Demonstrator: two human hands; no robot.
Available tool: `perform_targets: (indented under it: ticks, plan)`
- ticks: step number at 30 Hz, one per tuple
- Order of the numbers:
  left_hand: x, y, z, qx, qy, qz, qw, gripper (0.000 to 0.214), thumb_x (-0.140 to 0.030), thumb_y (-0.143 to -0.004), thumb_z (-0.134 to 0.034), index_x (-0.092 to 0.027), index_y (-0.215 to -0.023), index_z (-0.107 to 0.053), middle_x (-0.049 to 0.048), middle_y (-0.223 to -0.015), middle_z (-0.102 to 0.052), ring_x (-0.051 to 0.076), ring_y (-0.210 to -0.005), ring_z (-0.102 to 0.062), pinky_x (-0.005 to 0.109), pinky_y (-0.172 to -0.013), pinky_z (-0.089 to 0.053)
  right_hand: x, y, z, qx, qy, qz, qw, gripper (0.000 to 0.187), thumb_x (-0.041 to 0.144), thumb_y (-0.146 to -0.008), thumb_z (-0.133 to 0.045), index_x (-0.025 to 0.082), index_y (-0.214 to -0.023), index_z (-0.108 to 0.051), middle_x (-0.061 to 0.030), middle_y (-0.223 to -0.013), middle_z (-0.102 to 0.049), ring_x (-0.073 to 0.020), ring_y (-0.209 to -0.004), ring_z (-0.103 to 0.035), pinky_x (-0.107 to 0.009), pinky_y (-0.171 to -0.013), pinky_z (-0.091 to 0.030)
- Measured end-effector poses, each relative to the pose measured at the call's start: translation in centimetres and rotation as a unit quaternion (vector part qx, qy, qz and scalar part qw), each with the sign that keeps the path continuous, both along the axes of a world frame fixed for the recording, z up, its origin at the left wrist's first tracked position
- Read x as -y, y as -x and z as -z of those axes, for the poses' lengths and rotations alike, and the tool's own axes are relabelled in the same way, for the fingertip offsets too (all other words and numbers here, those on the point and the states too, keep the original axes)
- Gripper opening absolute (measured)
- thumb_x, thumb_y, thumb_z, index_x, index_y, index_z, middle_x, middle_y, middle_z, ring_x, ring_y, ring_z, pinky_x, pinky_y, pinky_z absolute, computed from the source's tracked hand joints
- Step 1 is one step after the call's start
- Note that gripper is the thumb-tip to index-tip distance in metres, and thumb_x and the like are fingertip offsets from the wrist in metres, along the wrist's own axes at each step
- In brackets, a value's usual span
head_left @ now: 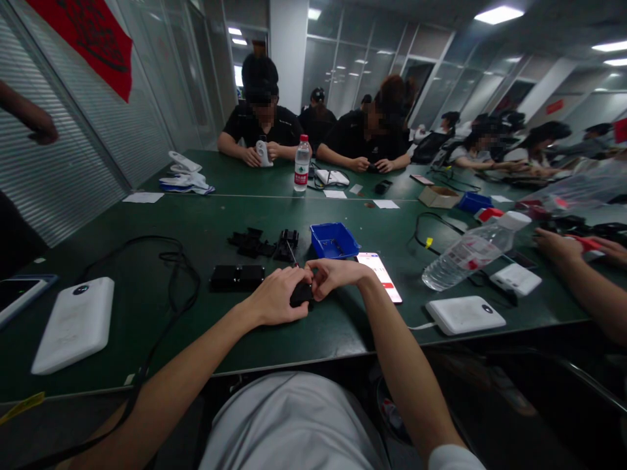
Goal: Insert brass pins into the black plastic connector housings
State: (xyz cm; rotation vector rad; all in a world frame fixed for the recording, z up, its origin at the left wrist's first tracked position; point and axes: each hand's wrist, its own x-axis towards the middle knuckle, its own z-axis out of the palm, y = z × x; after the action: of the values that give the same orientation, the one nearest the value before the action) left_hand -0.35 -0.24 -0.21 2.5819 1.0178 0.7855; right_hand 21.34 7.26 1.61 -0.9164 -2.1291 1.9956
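- Black part (300, 296): in front of the wearer, at the near side of the green bench (255, 346), low between the two hands. Cannot tell whether it rests on the surface or is held just above it.
- Left hand (280, 297): grip closed around the part, thumb along the near side, fingers over the far side. Part lies at the right end of this hand.
- Right hand (333, 275): comes in from the right, slightly farther from the body; fingers curled in at the part's right end. Cannot tell whether its grip is closed on anything.
- Nearness: both hands are at the part; the left covers more of it.
- Long axis: not certain, much of the part being covered. Visible portion slants from near left to far right.
- Appearance: dark, matte, compact, rounded along the exposed edge. Finer detail too small to read.
- Thin shaft (291, 252): projects beyond the left fingers, away from the body; its other end is hidden.
- Surroundings: black case (237, 277) just left of the left hand; loose black pieces (251, 242) beyond it; blue tray (329, 229) beyond the right hand; lit phone (381, 277) beside the right forearm.
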Motion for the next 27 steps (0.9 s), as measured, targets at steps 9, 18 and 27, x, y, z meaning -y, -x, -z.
perform_targets:
  ticks: [9,18,27]
  plan:
    - [-0.04,-0.03,-0.2,-0.015,-0.002,-0.004,1.0,0.036,-0.024,-0.076,-0.072,-0.023,-0.109,-0.056,0.0082,-0.111,-0.071,0.03,-0.102,-0.069,0.045,-0.09,-0.054,-0.02,0.06,-0.21,-0.002,0.011,-0.003,1.0,0.054,0.016,-0.058,-0.089,0.02,-0.093,-0.048,0.0048,-0.074,-0.073,-0.0142,-0.069,-0.071,-0.023,-0.065,-0.053]
    - [0.25,-0.13,-0.53,-0.014,0.055,-0.036,0.998,0.05,-0.029,-0.077,-0.071,-0.024,-0.122,-0.05,0.0069,-0.112,-0.07,0.029,-0.099,-0.07,0.044,-0.092,-0.055,-0.02,0.13,-0.07,0.02,0.007,0.001,1.0,0.05,0.014,-0.057,-0.082,0.019,-0.095,-0.05,0.0058,-0.073,-0.071,-0.0122,-0.067,-0.069,-0.021,-0.061,-0.049]
    - [0.17,-0.1,-0.43,-0.006,0.07,-0.048,0.996,0.052,-0.032,-0.078,-0.071,-0.025,-0.124,-0.048,0.0061,-0.107,-0.069,0.028,-0.092,-0.072,0.04,-0.084,-0.057,0.13,0.34,-0.33,0.033,-0.01,0.035,0.999,0.048,0.019,-0.058,-0.083,0.017,-0.098,-0.056,0.0043,-0.078,-0.069,-0.0124,-0.07,-0.066,-0.02,-0.058,-0.044]
